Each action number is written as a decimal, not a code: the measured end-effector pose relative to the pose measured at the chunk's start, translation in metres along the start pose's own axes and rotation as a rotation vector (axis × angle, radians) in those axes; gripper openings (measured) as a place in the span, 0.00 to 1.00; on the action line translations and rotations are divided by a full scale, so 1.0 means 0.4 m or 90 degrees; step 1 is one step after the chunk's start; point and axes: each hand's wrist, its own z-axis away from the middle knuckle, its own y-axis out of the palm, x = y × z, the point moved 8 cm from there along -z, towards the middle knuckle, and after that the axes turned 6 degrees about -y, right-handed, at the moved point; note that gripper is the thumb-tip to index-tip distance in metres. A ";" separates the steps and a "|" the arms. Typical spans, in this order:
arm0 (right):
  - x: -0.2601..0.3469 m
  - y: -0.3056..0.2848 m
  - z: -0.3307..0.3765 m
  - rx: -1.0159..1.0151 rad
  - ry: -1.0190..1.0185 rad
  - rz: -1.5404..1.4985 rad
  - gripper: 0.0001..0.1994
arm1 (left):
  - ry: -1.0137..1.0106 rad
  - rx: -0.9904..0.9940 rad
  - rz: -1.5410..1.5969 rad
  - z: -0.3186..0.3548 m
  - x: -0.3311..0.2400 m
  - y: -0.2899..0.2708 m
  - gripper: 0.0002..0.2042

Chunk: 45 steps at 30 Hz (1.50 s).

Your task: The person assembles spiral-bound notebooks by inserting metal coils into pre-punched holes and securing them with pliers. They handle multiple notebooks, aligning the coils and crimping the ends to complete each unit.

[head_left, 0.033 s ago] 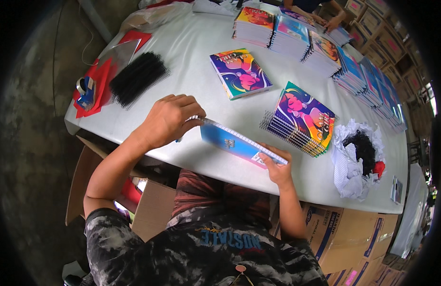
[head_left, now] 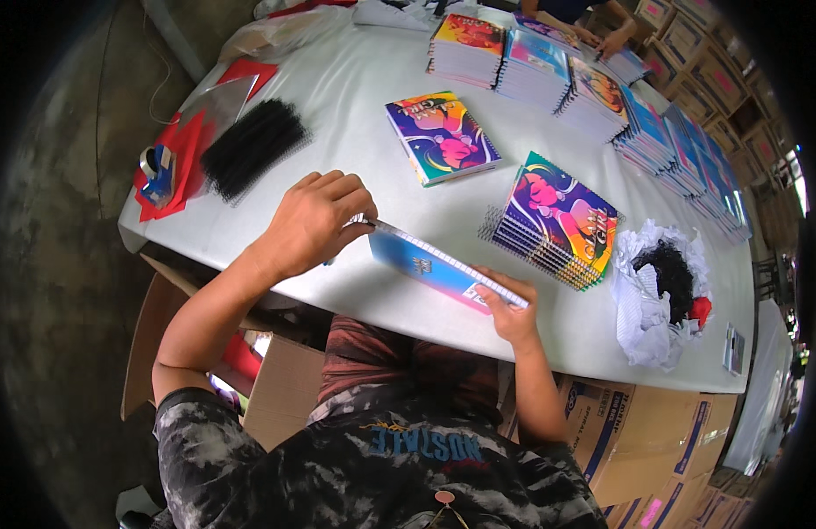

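A notebook [head_left: 425,269] with a blue-to-pink cover is tilted up on edge above the near side of the table, its row of punched holes along the top. My right hand [head_left: 514,309] grips its right end, thumb on the cover and fingers behind. At the opposite end, my left hand [head_left: 324,220] is closed in a pinch at the corner of the punched edge. Dark bits of what looks like spiral coil show by its fingertips, but the fingers mostly hide them. A small blue tip peeks out below that hand.
A stack of spiral notebooks [head_left: 562,220] and a shorter pile [head_left: 443,137] lie beyond my hands. Black coils [head_left: 256,150] and a tape dispenser [head_left: 158,175] are left, crumpled paper [head_left: 641,304] right. Notebook rows [head_left: 536,66] line the far side, near another person's hands [head_left: 612,42].
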 end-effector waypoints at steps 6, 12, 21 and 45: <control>0.038 0.027 -0.001 0.045 -0.084 0.033 0.17 | -0.001 0.125 -0.099 0.025 0.011 0.033 0.12; 0.040 0.022 0.005 0.033 -0.112 0.043 0.19 | 0.055 -0.085 -0.107 -0.004 -0.052 -0.020 0.13; 0.056 0.029 -0.004 0.036 -0.142 0.063 0.20 | 0.064 0.056 -0.162 -0.005 -0.041 0.018 0.13; 0.078 0.052 0.037 -0.017 -0.197 0.145 0.17 | 0.157 -0.180 -0.202 0.210 -0.023 0.317 0.47</control>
